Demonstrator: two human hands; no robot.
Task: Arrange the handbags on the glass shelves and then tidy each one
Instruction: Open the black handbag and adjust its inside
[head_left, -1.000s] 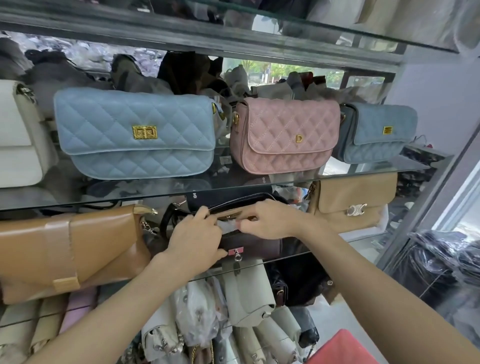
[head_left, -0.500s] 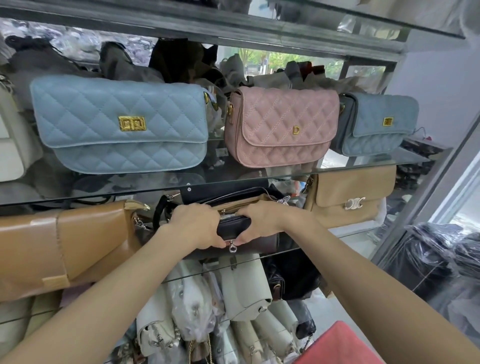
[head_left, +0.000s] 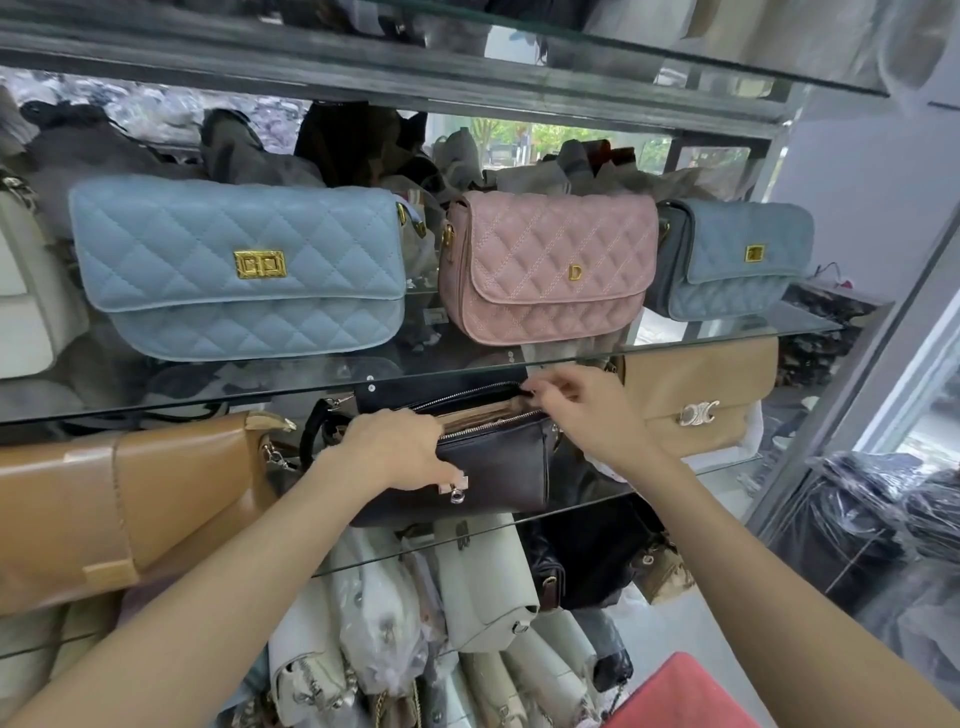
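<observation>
A dark brown handbag (head_left: 498, 470) stands on the lower glass shelf (head_left: 727, 465), its top zip open with tan lining showing. My left hand (head_left: 395, 449) grips the bag's front at its left end. My right hand (head_left: 582, 410) pinches the zip pull at the bag's right end, just under the upper glass shelf (head_left: 467, 371). On that upper shelf stand a large light blue quilted bag (head_left: 234, 265), a pink quilted bag (head_left: 545, 265) and a smaller blue quilted bag (head_left: 737, 260).
A tan flap bag (head_left: 130, 504) fills the lower shelf's left; a beige bag with a silver clasp (head_left: 696, 395) stands at its right. A white bag (head_left: 21, 312) sits far left above. Wrapped bags (head_left: 389, 639) crowd underneath. A red bag (head_left: 685, 696) lies bottom right.
My right hand has moved from the bag's middle to its right end at the zip. My left hand has shifted to the bag's front left. The view has tilted slightly.
</observation>
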